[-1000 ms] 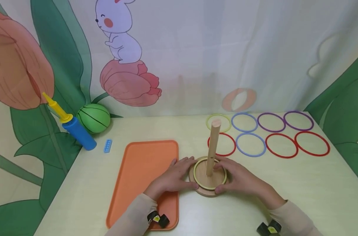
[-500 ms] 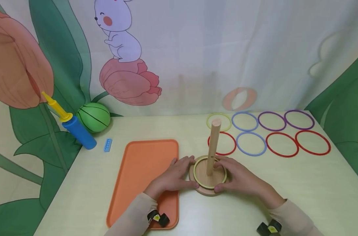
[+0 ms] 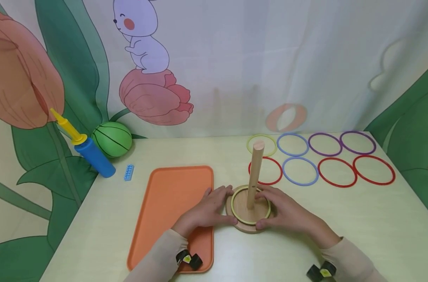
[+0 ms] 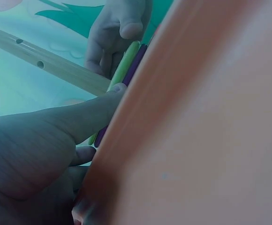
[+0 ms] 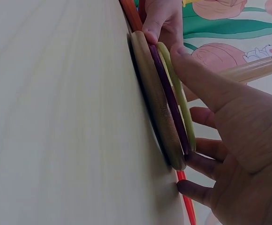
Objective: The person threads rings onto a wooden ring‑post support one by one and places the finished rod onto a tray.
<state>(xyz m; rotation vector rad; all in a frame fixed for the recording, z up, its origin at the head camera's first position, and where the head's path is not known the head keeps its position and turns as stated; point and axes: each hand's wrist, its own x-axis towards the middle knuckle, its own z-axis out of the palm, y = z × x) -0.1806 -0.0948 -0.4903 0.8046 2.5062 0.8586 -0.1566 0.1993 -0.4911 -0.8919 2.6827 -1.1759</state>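
Observation:
A wooden ring-toss stand has a round base (image 3: pixel 240 203) and an upright peg (image 3: pixel 255 174). Around the peg, a yellow-green ring (image 3: pixel 248 223) lies over the base; the wrist views reveal a purple ring (image 5: pixel 166 89) beneath it. From the left, my left hand (image 3: pixel 208 209) reaches round the rings, thumb at the near side and fingers at the far side. My right hand (image 3: pixel 288 207) holds the yellow-green ring from the right, thumb on its near rim. Its index finger bends inside the ring in the head view.
Red rings (image 3: pixel 337 185), blue rings (image 3: pixel 300 184), purple rings (image 3: pixel 324 156) and a yellow-green ring (image 3: pixel 248 147) lie in two rows at the back right. An orange tray (image 3: pixel 171 196) sits under my left forearm. Farther left are a blue block (image 3: pixel 129 172), a pump (image 3: pixel 95 157) and a green ball (image 3: pixel 112 139).
Both hands keep the same hold around the rings, and the stand stays put. Only the head view shifts very slightly.

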